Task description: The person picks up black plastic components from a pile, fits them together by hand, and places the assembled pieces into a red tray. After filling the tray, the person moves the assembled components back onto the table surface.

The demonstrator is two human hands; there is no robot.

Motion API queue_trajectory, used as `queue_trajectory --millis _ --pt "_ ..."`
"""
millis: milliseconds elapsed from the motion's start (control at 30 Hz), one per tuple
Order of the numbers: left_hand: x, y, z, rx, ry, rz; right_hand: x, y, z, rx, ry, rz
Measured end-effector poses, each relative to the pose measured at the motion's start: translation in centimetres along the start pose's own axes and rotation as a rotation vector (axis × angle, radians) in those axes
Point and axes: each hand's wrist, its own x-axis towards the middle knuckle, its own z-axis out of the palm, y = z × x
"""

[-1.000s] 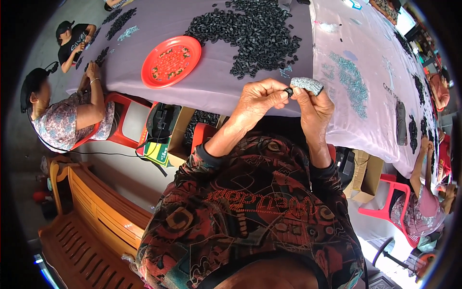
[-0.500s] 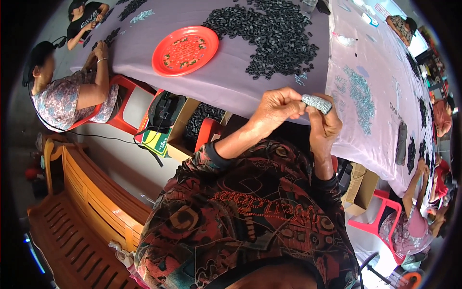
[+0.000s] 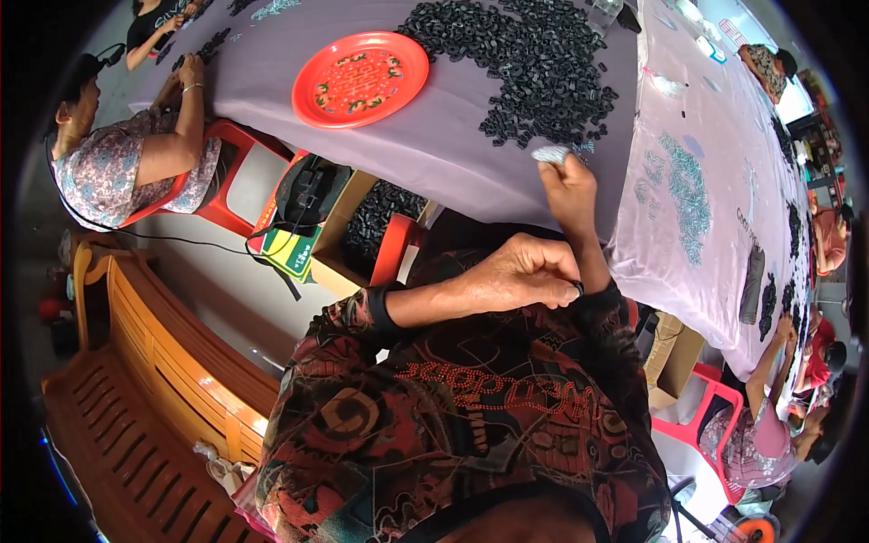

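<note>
My right hand (image 3: 572,192) is raised over the near edge of the table, closed on a pale grey oblong piece (image 3: 550,155) that sticks out past the thumb. The piece's surface is blurred. Lower and closer to my body, my left hand (image 3: 525,273) is pinched shut with a small dark piece (image 3: 577,289) at its fingertips; its exact kind is too small to tell. The two hands are apart. Just beyond the right hand lies a big spread of small black pieces (image 3: 543,81), with a few small pale blue pieces (image 3: 586,147) at its near edge.
A red round tray (image 3: 312,107) lies on the lilac tablecloth (image 3: 244,81). Blue-grey pieces (image 3: 688,199) are spread on the right-hand cloth. Below the table stands a cardboard box (image 3: 335,258) of black pieces. A wooden bench (image 3: 172,353) is left. Other people (image 3: 136,154) sit around the tables.
My hands have parted. The left has dropped back toward my body with the small dark piece, while the right has moved slightly left and forward over the table, carrying the grey piece.
</note>
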Motion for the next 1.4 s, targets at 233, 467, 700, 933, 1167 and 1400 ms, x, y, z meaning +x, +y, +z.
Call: queue_trajectory --millis 233,467,700,933,1167,1400 --pt "-0.5 1.3 -0.3 0.001 0.125 0.026 3.0 0.1 4.0 -0.362 -0.195 -0.211" --pt "-0.2 0.9 -1.0 0.000 0.123 0.002 3.7 0.2 4.5 -0.598 -0.303 -0.331" --pt "0.0 1.0 -1.5 0.036 0.200 0.036 3.6 1.3 5.2 -0.795 -0.282 -0.559" --pt "0.3 0.7 -2.8 0.068 0.313 0.114 2.9 0.0 2.8 -0.337 -0.045 -0.294" --pt "0.8 0.5 -3.6 0.215 0.444 0.210 -1.3 -3.6 -4.4 0.500 -0.001 0.243" --pt "1.0 0.0 -2.9 0.300 0.446 0.197 -3.7 -6.0 -6.0 0.714 -0.116 0.219"
